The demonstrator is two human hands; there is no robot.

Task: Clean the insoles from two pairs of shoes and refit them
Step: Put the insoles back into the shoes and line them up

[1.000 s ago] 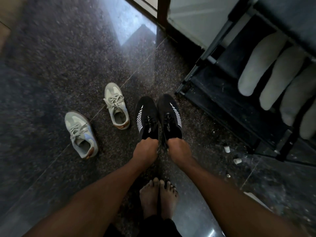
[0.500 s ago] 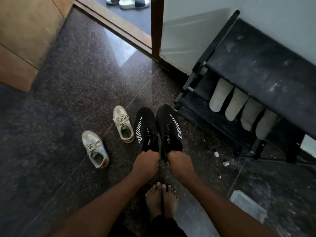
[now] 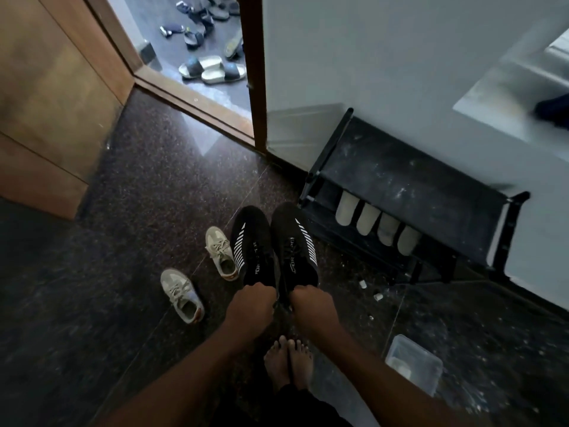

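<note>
1. My left hand is curled tight round the heel of the left black shoe. My right hand is curled round the heel of the right black shoe. The two shoes are side by side, with their toes pointing away from me.
2. Four insoles stand in a row in the rack, to the right of the black shoes.
3. I think these shoes get their insoles back next. I should hold both heels firmly and keep the shoes level.
4. One pale shoe lies just left of the black shoes. The other pale shoe is farther left.
5. My hands cover the openings, so I cannot see inside the black shoes. My fingertips are hidden too. I cannot tell if the shoes touch the floor. The rack's top shelf hides the tops of the insoles. I cannot tell which insoles fit which pair.
</note>
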